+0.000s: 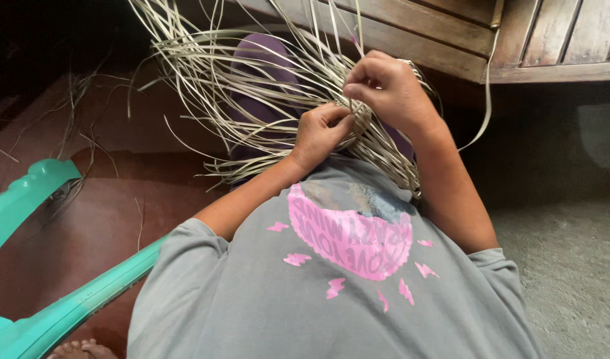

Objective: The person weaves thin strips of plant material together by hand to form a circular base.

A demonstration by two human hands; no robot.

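— Looking down from the head camera, I see my left hand [321, 133] curled nearly closed, its fingers folded over a small woven piece [362, 117] of pale straw strips [238, 86]. What do you make of the other one?

— Your right hand [385, 83] sits just to the right of it and a little farther off, fingers drawn together, thumb and forefinger pinched on a strip at the edge of the same piece. Both hands touch the weaving, and they almost meet.

— So the weaving lies between my two hands, above my lap. Loose strips fan out from it to the left and to the far side, over a purple-clad knee [265, 73].

— Yes, and some trail down to the right of your right forearm. A grey shirt with a pink print [345, 266] fills the near middle.

— On the near left I see a teal plastic chair frame [39, 199] over a red-brown floor [99, 226]. On the far right stands wooden slatted furniture [517, 40].
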